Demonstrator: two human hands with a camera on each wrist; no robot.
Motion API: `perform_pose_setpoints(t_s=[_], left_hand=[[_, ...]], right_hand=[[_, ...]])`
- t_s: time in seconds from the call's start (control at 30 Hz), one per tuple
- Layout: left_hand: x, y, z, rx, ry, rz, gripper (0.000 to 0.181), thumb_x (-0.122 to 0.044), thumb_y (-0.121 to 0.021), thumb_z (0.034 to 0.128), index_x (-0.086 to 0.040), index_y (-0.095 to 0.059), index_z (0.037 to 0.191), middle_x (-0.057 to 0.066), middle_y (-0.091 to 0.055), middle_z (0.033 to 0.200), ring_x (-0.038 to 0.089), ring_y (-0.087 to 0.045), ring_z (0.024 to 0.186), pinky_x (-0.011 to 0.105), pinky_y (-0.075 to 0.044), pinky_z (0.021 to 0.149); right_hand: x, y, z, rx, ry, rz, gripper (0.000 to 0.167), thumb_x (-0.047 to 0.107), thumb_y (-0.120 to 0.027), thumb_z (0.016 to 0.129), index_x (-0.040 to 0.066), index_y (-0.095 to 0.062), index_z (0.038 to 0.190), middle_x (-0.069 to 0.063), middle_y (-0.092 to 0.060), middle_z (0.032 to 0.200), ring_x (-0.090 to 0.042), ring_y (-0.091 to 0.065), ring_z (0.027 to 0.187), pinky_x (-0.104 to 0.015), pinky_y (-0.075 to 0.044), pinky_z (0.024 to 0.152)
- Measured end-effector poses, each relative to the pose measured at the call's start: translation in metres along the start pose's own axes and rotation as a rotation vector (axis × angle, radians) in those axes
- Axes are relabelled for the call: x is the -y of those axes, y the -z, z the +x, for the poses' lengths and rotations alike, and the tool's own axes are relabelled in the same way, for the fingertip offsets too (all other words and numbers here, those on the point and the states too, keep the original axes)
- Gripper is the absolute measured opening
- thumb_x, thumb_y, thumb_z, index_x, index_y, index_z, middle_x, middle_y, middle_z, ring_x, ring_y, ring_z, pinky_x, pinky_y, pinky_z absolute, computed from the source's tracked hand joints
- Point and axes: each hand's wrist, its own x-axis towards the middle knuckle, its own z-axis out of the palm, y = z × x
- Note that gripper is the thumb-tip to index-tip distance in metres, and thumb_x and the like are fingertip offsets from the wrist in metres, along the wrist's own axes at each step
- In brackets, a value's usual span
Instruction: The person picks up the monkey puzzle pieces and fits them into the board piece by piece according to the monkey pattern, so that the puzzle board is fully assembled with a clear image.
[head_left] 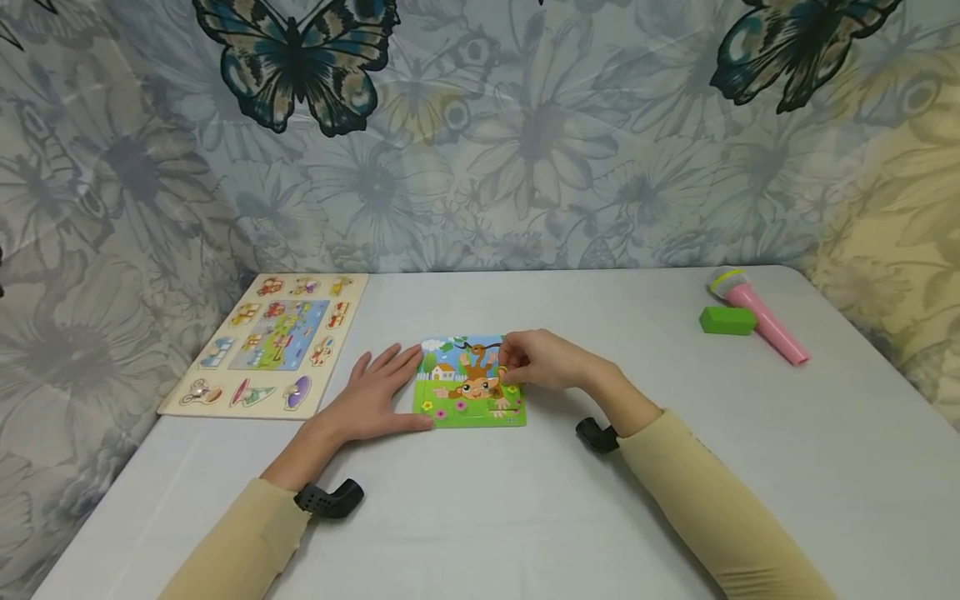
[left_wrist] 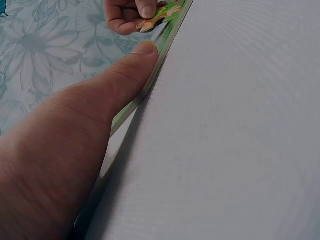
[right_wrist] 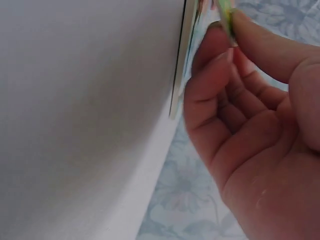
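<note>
A small jigsaw puzzle (head_left: pixel 450 414) with a monkey, a house and flowers lies flat at the middle of the table. My left hand (head_left: pixel 375 396) rests at its left side, fingers spread and straight, the thumb touching the lower left corner. Over the puzzle's right edge, my right hand (head_left: pixel 547 360) pinches a puzzle piece (left_wrist: pixel 167 14) between thumb and fingers. The left wrist view shows that piece tilted up from the board. In the right wrist view only the green and yellow edge of the piece (right_wrist: pixel 226 17) shows; the fingers hide the rest.
A larger cream picture board (head_left: pixel 300 392) with small toy pictures lies to the left, close to my left hand. At the back right are a green block (head_left: pixel 726 321) and a pink toy microphone (head_left: pixel 772 329). A patterned cloth (head_left: pixel 525 208) hangs behind the white table.
</note>
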Motion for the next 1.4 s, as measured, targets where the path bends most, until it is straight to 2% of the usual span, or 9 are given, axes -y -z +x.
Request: perform_pose_setpoints(t_s=[0.53, 0.83, 1.17, 1.4], left_hand=[[-0.002, 0.002, 0.001, -0.001, 0.006, -0.008, 0.109, -0.07, -0.069, 0.0806, -0.007, -0.029, 0.16, 0.005, -0.027, 0.165, 0.032, -0.013, 0.152, 0.064, -0.002, 0.116], [-0.003, 0.002, -0.001, 0.002, 0.009, -0.013, 0.109, -0.07, -0.068, 0.0808, -0.006, -0.029, 0.16, 0.005, -0.026, 0.165, 0.033, -0.013, 0.152, 0.064, -0.002, 0.115], [-0.002, 0.003, -0.002, 0.001, 0.015, -0.014, 0.108, -0.069, -0.069, 0.0808, -0.006, -0.029, 0.16, 0.006, -0.027, 0.165, 0.034, -0.013, 0.152, 0.065, -0.002, 0.115], [-0.003, 0.001, -0.001, 0.002, 0.004, -0.017, 0.108, -0.069, -0.069, 0.0808, -0.006, -0.03, 0.159, 0.006, -0.027, 0.165, 0.034, -0.014, 0.152, 0.065, -0.003, 0.115]], right_hand=[[0.007, -0.007, -0.002, 0.055, 0.0, -0.076, 0.017, 0.016, -0.079, 0.09, 0.01, -0.065, 0.099, 0.002, -0.06, 0.083, -0.014, -0.054, 0.077, -0.029, -0.047, 0.071], [0.013, -0.008, -0.006, 0.136, 0.052, -0.108, 0.011, 0.017, -0.079, 0.09, 0.014, -0.068, 0.091, 0.006, -0.06, 0.078, -0.01, -0.052, 0.071, -0.026, -0.045, 0.066], [0.015, -0.013, -0.004, 0.142, 0.122, -0.134, 0.012, 0.016, -0.079, 0.09, 0.015, -0.067, 0.09, 0.007, -0.056, 0.075, -0.008, -0.049, 0.068, -0.024, -0.042, 0.064], [0.011, -0.007, -0.012, 0.149, 0.131, -0.105, 0.007, 0.022, -0.076, 0.093, 0.016, -0.073, 0.096, 0.009, -0.06, 0.082, -0.009, -0.053, 0.076, -0.028, -0.046, 0.071]])
